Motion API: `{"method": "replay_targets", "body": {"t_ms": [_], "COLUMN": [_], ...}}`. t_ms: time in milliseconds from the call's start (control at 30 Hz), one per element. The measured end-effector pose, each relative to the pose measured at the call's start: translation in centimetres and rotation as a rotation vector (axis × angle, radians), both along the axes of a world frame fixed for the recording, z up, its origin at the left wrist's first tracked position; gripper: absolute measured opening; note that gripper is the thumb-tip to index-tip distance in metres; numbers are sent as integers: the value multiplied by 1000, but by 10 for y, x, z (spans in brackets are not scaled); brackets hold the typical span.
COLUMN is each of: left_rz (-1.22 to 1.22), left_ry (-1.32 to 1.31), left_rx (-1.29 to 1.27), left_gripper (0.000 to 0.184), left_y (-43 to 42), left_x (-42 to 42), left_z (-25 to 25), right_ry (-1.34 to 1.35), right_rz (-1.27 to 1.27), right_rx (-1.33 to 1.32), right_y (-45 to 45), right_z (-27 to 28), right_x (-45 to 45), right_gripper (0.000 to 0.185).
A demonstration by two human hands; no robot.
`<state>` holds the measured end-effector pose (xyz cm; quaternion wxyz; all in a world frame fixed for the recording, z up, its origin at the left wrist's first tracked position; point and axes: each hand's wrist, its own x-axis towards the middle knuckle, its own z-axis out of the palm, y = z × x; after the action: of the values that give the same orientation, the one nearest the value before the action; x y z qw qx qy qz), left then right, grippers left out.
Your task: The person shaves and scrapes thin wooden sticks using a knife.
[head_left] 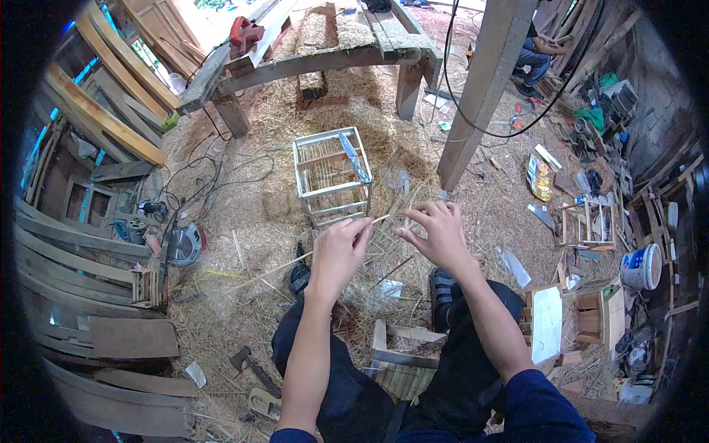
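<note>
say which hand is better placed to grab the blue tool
Probably the right hand, which looks empty; the left hand holds a thin stick, though both are near the blue tool.

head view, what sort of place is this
Most likely a woodworking shop, perhaps a rough open-sided one: there is a heavy wooden bench, planks line the picture's left side, and an axe lies at the lower left.
</note>
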<state>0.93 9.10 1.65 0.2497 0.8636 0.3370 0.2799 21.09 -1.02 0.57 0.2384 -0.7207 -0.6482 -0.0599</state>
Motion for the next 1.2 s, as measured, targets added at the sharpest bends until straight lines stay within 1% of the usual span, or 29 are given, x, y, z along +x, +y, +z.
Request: {"method": "replay_targets", "body": {"t_ms": [100, 133, 233, 267, 333, 433, 467, 567, 600, 700, 733, 767, 833, 1000, 1100, 1133, 1200], "left_rz": [-31, -38, -53, -54, -27, 44, 74, 88, 87, 96, 108, 121, 127, 166, 195, 207, 229], "left_ry": [37, 40, 39, 36, 55, 62, 64, 33, 38, 85, 121, 158, 143, 141, 93, 108, 129], "left_rx": [26, 41, 134, 170, 128, 4, -51, -77, -87, -106, -102, -101, -119, -212, -234, -285, -270], "left_gripper": [19, 19, 17, 16, 17, 18, 19, 20, 20, 21, 21, 21, 20, 24, 23, 23, 24], "left_y": [-2, -3, -4, -4, -3, 1, 3, 13, 15, 22, 27, 31, 41, 56, 68, 74, 85], "left_x": [4, 6, 12, 12, 13, 14, 13, 11, 13, 16, 17, 17, 18, 25, 29, 30, 29], "left_z": [7, 9, 1, -2, -1, 8, 9, 5, 5, 7, 9, 9, 7, -2, -14, -13, -17], "right_ry": [124, 182, 116, 101, 65, 4, 35, 48, 37, -10, 38, 45, 54, 66, 71, 74, 135], "right_rz": [110, 134, 127, 131, 140, 11, -63, -125, -111, 42, 51, 39, 17, -57, -71, -74, -125], "right_rx": [225, 222, 129, 155, 211, 366, 347, 365, 401, 406, 346, 328, 295, 328, 356, 371, 359], "right_y": [7, 9, 12, 13, 18, 25, 28, 33, 38, 51, 54, 59, 70, 105, 125, 132, 146], "right_z": [4, 0, -11, -12, -8, -12, -17, -5, -6, -13, -15, -15, -14, -26, -33, -38, -46], "right_x": [-13, -16, -14, -14, -12, 1, 9, 21, 18, 13, 11, 12, 13, 16, 21, 22, 24], "right_gripper": [30, 23, 16, 14, 10, 8, 8, 10, 10, 12, 12, 13, 13, 14, 14, 15, 15]}}
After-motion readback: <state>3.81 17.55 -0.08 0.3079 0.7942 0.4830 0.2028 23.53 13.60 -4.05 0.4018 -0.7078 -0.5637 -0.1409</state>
